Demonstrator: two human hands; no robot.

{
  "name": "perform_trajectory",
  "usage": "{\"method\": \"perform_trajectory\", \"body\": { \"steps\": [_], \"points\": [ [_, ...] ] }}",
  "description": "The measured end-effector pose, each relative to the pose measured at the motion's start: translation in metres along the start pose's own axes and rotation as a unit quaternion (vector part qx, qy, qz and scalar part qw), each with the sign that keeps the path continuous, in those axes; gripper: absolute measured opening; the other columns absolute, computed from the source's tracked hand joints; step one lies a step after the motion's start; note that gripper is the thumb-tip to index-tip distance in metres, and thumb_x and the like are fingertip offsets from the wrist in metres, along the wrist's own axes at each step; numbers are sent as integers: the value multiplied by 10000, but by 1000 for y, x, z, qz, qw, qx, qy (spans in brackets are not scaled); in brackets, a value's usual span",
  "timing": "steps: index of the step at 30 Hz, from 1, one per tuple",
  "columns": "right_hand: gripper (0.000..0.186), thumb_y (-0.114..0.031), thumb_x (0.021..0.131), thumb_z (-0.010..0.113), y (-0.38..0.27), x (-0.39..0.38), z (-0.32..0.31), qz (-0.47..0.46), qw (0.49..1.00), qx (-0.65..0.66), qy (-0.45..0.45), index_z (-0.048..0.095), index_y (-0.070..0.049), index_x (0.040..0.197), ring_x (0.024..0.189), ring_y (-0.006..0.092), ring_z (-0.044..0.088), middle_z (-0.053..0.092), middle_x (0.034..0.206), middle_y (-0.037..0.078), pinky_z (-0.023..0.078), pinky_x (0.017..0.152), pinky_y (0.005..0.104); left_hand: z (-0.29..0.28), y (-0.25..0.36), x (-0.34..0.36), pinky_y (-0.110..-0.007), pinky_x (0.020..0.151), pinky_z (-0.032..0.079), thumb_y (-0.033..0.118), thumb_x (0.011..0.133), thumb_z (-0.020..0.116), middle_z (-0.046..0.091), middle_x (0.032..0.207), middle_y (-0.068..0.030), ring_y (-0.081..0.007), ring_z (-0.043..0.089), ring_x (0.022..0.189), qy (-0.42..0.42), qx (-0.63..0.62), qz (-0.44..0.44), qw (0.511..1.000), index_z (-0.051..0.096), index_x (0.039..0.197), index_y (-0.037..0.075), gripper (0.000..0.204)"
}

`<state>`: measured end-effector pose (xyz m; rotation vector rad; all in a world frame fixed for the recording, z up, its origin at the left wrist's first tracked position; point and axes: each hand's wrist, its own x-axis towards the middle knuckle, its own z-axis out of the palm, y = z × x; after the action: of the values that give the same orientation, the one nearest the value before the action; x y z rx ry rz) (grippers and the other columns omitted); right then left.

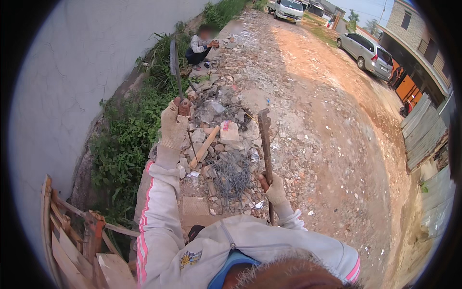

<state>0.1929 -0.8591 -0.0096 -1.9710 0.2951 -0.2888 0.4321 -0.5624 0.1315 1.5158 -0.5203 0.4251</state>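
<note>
My left hand (174, 120), in a pale fingerless glove, is raised at the left with its fingers wrapped round a long, thin metal piece. Its upper part is a grey, slightly curved strip (173, 58); a thin dark rod (191, 142) shows below the hand. At the right, my gloved right hand (275, 189) grips a long rusty metal bar (266, 144) with a notched head, held nearly upright. Between my arms lies a tangle of thin grey metal wires (231, 176) on the rubble. Just beyond it are a wooden stick (205, 147) and a pale block (229, 132) with a red mark.
Another person (199, 45) squats by the plants (125, 139) along the grey wall (72, 67). Wooden planks (72, 245) stand at lower left. Broken rubble covers the ground. Up the dirt track are a white truck (290, 9) and a silver car (368, 52); corrugated sheets (418, 130) line the right.
</note>
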Motion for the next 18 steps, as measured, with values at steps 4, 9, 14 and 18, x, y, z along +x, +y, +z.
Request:
{"method": "perform_trajectory", "body": {
  "steps": [4,9,14,18],
  "points": [
    [337,-280,1004,701,-10,10,9,1,1000,-3,-8,701,15,1166,724,82,599,660,803,28,491,649,290,41,-9,-55,-305,694,533,325,1073,589,599,844,-31,-156,619,769,3,-295,-213,931,627,1057,53,275],
    [380,-274,1013,690,10,17,53,-60,998,23,-18,675,0,1277,815,103,607,708,967,28,493,714,290,47,-19,-73,-319,703,522,493,1058,563,559,803,-15,-155,570,701,35,-340,-239,909,597,1024,76,420],
    [347,-302,999,700,-17,8,123,-35,989,-139,-39,699,-69,1256,833,216,639,695,931,98,504,757,386,-44,-62,-52,-297,663,464,472,1027,626,468,719,32,-108,495,645,155,-498,-227,823,566,966,124,358],
    [353,-347,991,705,-15,6,177,-52,994,-88,-27,704,-86,1229,811,248,635,667,925,143,490,722,395,-95,-71,-42,-288,654,465,495,1012,633,443,681,36,-102,471,622,193,-445,-224,845,562,949,123,384]
  ]
}}
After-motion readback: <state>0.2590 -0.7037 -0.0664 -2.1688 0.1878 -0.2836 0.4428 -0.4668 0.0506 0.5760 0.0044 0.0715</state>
